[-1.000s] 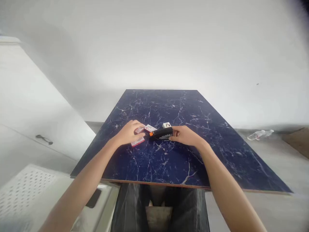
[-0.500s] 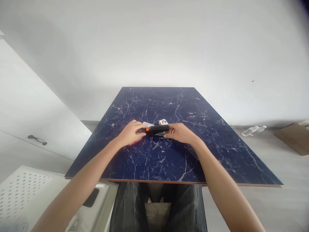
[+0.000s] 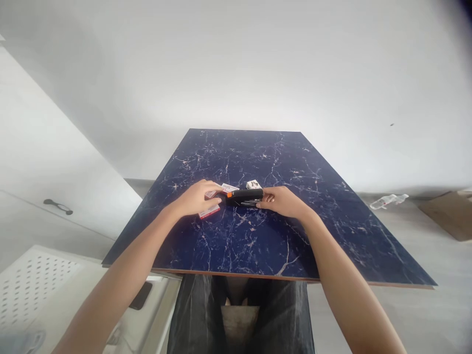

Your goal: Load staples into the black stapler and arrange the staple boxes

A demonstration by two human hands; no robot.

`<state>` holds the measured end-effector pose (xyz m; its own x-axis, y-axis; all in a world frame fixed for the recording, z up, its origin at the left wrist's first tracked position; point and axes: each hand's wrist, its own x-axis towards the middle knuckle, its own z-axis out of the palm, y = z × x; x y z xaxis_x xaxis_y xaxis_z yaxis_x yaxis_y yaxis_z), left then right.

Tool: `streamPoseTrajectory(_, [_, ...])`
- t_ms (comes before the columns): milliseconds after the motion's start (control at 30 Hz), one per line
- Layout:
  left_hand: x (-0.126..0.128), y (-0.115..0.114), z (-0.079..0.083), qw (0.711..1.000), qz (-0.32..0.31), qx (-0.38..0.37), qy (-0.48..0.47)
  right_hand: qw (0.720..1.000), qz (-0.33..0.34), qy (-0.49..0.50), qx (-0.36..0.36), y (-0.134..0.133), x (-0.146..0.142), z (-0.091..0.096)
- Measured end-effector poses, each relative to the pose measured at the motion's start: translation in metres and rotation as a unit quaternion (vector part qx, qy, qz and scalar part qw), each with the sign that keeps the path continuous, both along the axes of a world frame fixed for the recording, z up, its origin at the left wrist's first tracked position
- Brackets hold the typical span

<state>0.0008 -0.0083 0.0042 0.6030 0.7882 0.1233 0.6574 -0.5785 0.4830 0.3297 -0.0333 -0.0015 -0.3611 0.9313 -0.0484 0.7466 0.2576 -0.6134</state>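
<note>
A black stapler (image 3: 244,197) with an orange tip lies on the dark blue marble table (image 3: 258,231). My right hand (image 3: 282,201) grips its right end with curled fingers. My left hand (image 3: 197,198) is closed at the stapler's left end, its fingers pinching there and resting over small red-and-white boxes (image 3: 209,211). Another red-and-white box (image 3: 229,188) lies just behind the stapler, and a small white box (image 3: 252,185) sits beyond it.
A white cabinet with a dark handle (image 3: 58,206) stands at the left, with a perforated white surface (image 3: 33,285) and a dark phone (image 3: 140,295) below. A plastic bottle (image 3: 389,200) and a cardboard box (image 3: 450,211) lie on the floor at the right.
My left hand moved onto the stapler's left end, then drew back a little, uncovering the red-and-white box beneath it. The right hand stayed on the stapler.
</note>
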Motion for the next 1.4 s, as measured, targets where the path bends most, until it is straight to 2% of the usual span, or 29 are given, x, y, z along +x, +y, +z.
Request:
streamPoseTrajectory(167, [-0.022, -0.001, 0.022, 0.989, 0.054, -0.107, 0.084, 0.999, -0.011, -0.035, -0.026, -0.001, 0.02, 0.01])
streamPoseTrajectory(300, [-0.031, -0.005, 0.026, 0.979, 0.046, -0.149, 0.129, 0.996, -0.036, -0.063, -0.059, -0.002, 0.046, 0.017])
streamPoseTrajectory(400, [-0.036, -0.005, 0.026, 0.975, 0.028, -0.163, 0.146, 0.998, -0.059, -0.028, 0.002, -0.007, 0.053, 0.023])
streamPoseTrajectory(500, [-0.036, -0.006, 0.03, 0.984, -0.002, -0.165, 0.072, 0.984, -0.105, 0.085, 0.113, -0.015, 0.041, 0.028])
streamPoseTrajectory(567, [-0.028, -0.01, 0.033, 0.987, -0.027, -0.155, -0.018, 0.973, -0.094, 0.166, 0.13, -0.021, 0.025, 0.029])
streamPoseTrajectory(667, [-0.006, -0.019, 0.032, 0.984, -0.061, -0.11, -0.125, 0.976, 0.011, 0.213, 0.048, -0.029, -0.002, 0.026])
streamPoseTrajectory(733, [0.009, -0.026, 0.025, 0.985, -0.066, -0.077, -0.142, 0.972, 0.073, 0.22, -0.018, -0.032, -0.016, 0.023])
streamPoseTrajectory(833, [0.022, -0.032, 0.012, 0.988, -0.056, -0.027, -0.138, 0.963, 0.083, 0.252, -0.055, -0.034, -0.027, 0.018])
streamPoseTrajectory(900, [0.026, -0.034, 0.005, 0.984, -0.056, -0.039, -0.162, 0.96, 0.07, 0.267, -0.054, -0.034, -0.028, 0.017])
streamPoseTrajectory(1000, [0.026, -0.034, 0.0, 0.953, -0.081, -0.155, -0.249, 0.961, 0.064, 0.266, -0.042, -0.034, -0.029, 0.016])
streamPoseTrajectory(1100, [0.024, -0.033, 0.001, 0.885, -0.121, -0.302, -0.333, 0.961, 0.058, 0.267, -0.037, -0.035, -0.034, 0.014])
streamPoseTrajectory(1167, [0.021, -0.032, 0.002, 0.853, -0.123, -0.359, -0.358, 0.958, 0.057, 0.277, -0.045, -0.036, -0.037, 0.013])
streamPoseTrajectory(1300, [0.017, -0.028, 0.001, 0.832, -0.104, -0.409, -0.361, 0.951, 0.071, 0.294, -0.066, -0.038, -0.041, 0.012])
streamPoseTrajectory(1400, [0.02, -0.025, -0.004, 0.837, -0.078, -0.394, -0.371, 0.953, 0.069, 0.288, -0.067, -0.039, -0.041, 0.01])
